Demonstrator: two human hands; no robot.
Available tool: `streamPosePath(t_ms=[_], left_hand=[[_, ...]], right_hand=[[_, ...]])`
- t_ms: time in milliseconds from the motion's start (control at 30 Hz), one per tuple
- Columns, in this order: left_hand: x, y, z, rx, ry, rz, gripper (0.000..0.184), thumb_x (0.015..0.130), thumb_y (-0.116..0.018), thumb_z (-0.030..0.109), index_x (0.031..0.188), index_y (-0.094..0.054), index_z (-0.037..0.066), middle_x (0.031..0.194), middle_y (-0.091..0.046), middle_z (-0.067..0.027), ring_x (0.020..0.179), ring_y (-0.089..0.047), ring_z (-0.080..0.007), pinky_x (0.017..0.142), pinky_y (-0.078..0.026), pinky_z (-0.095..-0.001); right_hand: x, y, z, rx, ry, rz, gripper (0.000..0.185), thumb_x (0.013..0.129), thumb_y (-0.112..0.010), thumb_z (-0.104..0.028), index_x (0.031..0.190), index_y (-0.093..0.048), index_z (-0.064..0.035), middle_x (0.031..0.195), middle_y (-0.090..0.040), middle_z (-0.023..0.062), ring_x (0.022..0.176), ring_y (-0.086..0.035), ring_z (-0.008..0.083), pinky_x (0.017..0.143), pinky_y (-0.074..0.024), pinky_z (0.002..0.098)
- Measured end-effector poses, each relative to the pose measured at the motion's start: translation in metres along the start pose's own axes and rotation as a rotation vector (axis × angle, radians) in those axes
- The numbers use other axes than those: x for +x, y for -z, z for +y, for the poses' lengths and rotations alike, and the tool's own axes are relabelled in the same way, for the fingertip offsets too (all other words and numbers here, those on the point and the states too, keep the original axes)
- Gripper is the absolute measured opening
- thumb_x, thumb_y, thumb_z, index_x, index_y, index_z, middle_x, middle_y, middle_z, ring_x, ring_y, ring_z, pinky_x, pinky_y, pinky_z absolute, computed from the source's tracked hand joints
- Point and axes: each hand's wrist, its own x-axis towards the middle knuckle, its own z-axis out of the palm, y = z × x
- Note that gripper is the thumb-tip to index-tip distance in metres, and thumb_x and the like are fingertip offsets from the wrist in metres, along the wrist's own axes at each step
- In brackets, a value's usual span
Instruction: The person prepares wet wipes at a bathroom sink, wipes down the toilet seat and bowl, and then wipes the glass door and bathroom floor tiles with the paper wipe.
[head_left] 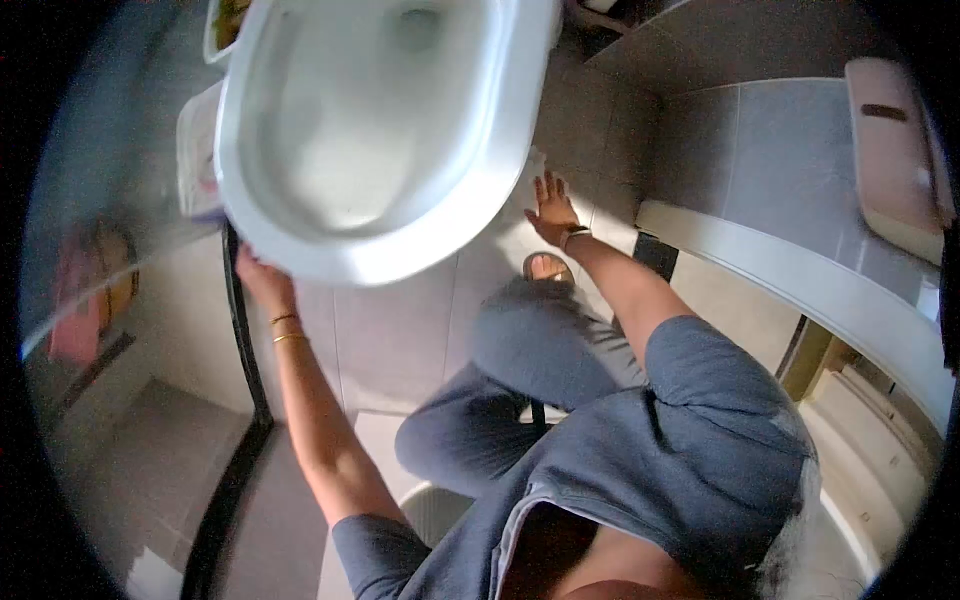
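A white toilet bowl (370,255) fills the upper middle of the head view. My left hand (265,282) is by its front left rim, close to a black frame edge (238,310). The fingers there are blurred and partly hidden, so I cannot tell whether they grip anything. To the right of the bowl, my right hand (553,212) is open with its fingers spread, palm down. Just past its fingertips shows a small whitish patch (537,160), perhaps tissue, whose kind is unclear. I cannot tell whether this hand touches the floor.
A glass panel stands on the left, with a white pack (200,150) beside the bowl. At right, a white ledge (760,250) runs near a pale pink lidded object (890,150). Grey tiles (390,330) cover the floor around my sandalled foot (547,267).
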Motion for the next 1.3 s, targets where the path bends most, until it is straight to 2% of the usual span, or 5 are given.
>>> streamPosePath(t_ms=[167, 367, 633, 933, 1300], left_hand=[[0.043, 0.005, 0.023, -0.631, 0.183, 0.089, 0.035, 0.091, -0.053, 0.020, 0.115, -0.052, -0.006, 0.116, -0.055, -0.0140, 0.106, -0.053, -0.0229, 0.090, -0.045, -0.0360], [0.094, 0.029, 0.037, -0.606, 0.203, 0.115, 0.035, 0.091, -0.053, 0.020, 0.114, -0.053, -0.005, 0.114, -0.055, -0.0134, 0.104, -0.054, -0.0226, 0.089, -0.046, -0.0357], [0.101, 0.030, 0.031, -0.582, 0.209, 0.149, 0.033, 0.091, -0.053, 0.020, 0.112, -0.054, -0.005, 0.110, -0.057, -0.0127, 0.100, -0.056, -0.0221, 0.087, -0.047, -0.0352], [0.084, 0.041, 0.021, -0.536, 0.226, 0.201, 0.032, 0.091, -0.054, 0.020, 0.110, -0.055, -0.005, 0.106, -0.058, -0.0120, 0.096, -0.057, -0.0215, 0.084, -0.048, -0.0347], [0.054, 0.044, 0.014, -0.514, 0.292, 0.220, 0.030, 0.091, -0.054, 0.020, 0.108, -0.056, -0.004, 0.102, -0.060, -0.0110, 0.091, -0.059, -0.0208, 0.081, -0.049, -0.0340]], right_hand=[[0.039, -0.071, 0.007, -0.003, 0.190, 0.129, 0.071, 0.089, -0.053, -0.038, 0.147, -0.018, -0.0162, 0.153, -0.005, 0.0153, 0.138, -0.009, 0.0437, 0.112, -0.0143, 0.0533], [0.114, 0.031, -0.035, 0.095, 0.275, 0.127, 0.054, 0.098, -0.032, -0.033, 0.147, -0.018, -0.0137, 0.155, -0.004, 0.0098, 0.142, -0.003, 0.0326, 0.116, -0.0046, 0.0462], [0.230, 0.072, 0.068, -0.060, -0.045, 0.515, 0.056, 0.096, -0.039, -0.038, 0.144, -0.025, -0.0131, 0.153, -0.014, 0.0096, 0.142, -0.009, 0.0310, 0.114, -0.0097, 0.0494], [0.220, 0.092, 0.289, -0.032, -0.354, 0.543, 0.063, 0.094, -0.041, -0.041, 0.144, -0.023, -0.0072, 0.152, -0.012, 0.0164, 0.141, -0.008, 0.0360, 0.113, -0.0091, 0.0510], [0.103, -0.045, 0.281, -0.093, -0.365, 0.618, 0.073, 0.092, -0.045, -0.044, 0.144, -0.020, 0.0000, 0.151, -0.009, 0.0246, 0.139, -0.006, 0.0422, 0.112, -0.0082, 0.0530]])
